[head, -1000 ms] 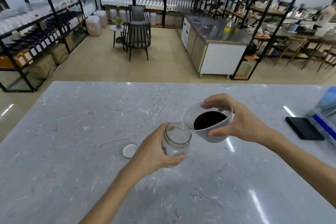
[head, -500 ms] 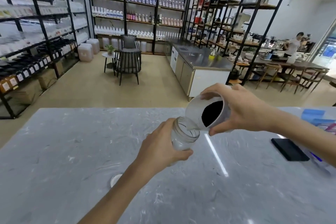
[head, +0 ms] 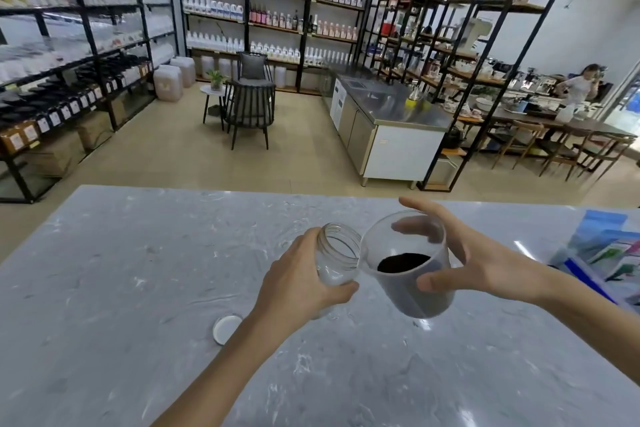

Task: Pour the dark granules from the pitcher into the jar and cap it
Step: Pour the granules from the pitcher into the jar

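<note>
Gripping the open jar (head: 337, 255) in my left hand (head: 301, 282), I hold it tilted above the marble counter (head: 104, 270). My right hand (head: 474, 258) wraps the pitcher (head: 407, 265) just right of the jar, spout seemingly touching its rim, dark granules (head: 401, 262) inside. Left of the jar, the lid (head: 227, 329) lies on the counter.

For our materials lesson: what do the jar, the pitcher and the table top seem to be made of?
Jar: clear glass, probably; thick, shiny wall and moulded screw threads at the neck.
Pitcher: translucent plastic, likely; thin, slightly cloudy wall, fingers and dark granules showing through.
Table top: polished grey stone or a marble-look surface; white veins, glossy light reflections.
</note>
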Tool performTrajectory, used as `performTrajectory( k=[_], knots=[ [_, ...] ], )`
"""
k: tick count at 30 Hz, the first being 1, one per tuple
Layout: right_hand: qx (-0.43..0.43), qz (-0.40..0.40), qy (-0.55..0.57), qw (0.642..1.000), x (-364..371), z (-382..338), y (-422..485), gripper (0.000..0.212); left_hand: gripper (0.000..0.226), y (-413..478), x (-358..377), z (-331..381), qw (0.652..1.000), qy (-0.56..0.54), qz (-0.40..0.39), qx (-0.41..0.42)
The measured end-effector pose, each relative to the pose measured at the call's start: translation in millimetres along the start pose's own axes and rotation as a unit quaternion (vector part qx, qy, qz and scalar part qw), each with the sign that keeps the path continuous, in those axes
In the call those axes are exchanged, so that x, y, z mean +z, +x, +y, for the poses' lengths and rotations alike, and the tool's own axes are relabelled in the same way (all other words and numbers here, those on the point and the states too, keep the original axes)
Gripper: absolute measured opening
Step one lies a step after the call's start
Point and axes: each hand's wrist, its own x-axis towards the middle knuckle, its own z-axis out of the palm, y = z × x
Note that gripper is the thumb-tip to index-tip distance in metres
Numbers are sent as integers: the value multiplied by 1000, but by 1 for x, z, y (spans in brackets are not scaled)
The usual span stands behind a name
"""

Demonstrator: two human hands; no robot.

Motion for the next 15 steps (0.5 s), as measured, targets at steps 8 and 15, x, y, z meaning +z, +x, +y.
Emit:
performTrajectory(
  k=[8,15],
  knots=[
    [-27,195,-9,980,24,15,14,94,70,-6,5,-5,999,34,-18,8],
    [-35,210,-68,975,35,27,16,84,74,-7,16,-10,998,49,-42,-6]
  ],
)
